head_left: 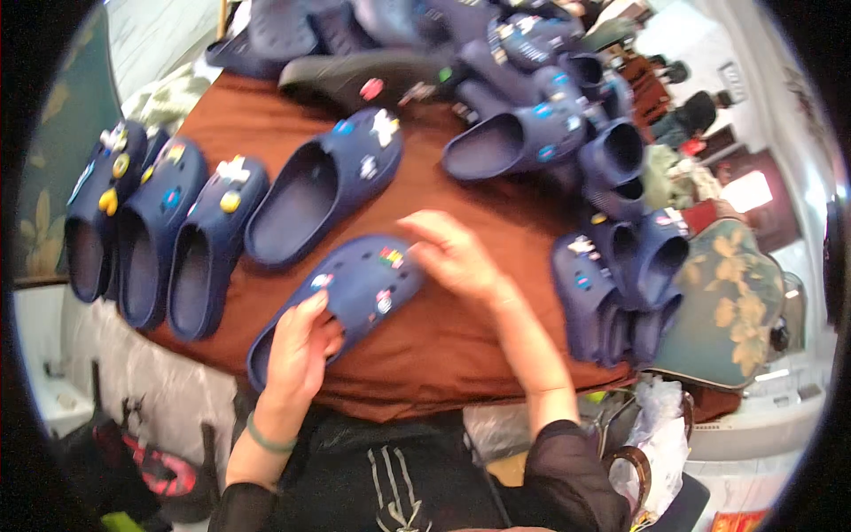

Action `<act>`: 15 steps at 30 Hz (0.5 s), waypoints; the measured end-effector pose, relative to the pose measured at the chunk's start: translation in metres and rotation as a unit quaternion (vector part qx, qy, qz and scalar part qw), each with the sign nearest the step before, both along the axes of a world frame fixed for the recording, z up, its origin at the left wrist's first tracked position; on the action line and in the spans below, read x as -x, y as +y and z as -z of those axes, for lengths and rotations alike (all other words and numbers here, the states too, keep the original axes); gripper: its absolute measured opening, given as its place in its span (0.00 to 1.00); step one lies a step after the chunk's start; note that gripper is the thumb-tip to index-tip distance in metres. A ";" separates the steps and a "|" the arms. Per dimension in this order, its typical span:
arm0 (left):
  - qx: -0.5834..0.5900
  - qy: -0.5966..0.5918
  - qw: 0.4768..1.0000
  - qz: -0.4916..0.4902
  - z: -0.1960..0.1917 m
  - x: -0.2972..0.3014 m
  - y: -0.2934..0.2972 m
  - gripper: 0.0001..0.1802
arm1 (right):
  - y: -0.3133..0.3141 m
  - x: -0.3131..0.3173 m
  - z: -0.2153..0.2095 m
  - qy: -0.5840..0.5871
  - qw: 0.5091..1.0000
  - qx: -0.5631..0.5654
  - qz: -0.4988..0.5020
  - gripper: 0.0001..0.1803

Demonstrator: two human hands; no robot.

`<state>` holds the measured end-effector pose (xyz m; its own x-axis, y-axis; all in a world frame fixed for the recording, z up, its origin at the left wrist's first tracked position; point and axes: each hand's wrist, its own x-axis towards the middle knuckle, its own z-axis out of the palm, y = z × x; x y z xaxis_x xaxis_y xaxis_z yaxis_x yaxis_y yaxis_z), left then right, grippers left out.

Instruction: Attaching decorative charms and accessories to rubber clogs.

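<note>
Clogs [213, 239] in navy crowd the brown table [425, 355] around both hands.

A home workshop: dozens of navy clogs [532, 133] crowd a brown-clothed table [425, 355] beside upholstered chairs [736, 301].

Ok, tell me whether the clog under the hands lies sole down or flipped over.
Sole down: the navy clog shows its charm-studded top and open foot hole, left hand inside.

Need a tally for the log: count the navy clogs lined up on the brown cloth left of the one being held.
4 clogs: outermost, next, third, and a larger fourth angled beside them. The left hand grips the held clog. A fifth may hide behind the outermost.
</note>
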<state>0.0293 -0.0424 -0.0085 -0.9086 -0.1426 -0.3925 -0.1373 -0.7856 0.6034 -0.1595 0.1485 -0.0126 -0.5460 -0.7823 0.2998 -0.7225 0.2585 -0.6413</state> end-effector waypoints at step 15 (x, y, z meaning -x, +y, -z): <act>-0.017 0.053 0.998 0.019 0.004 0.003 -0.002 0.14 | -0.033 -0.014 0.007 -0.155 0.986 0.033 -0.056 0.20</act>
<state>0.0262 -0.0449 -0.0126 -0.9500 -0.0947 -0.2976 -0.1044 -0.8018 0.5884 -0.1458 0.1160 -0.0196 -0.5309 -0.8272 0.1843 -0.5106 0.1387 -0.8485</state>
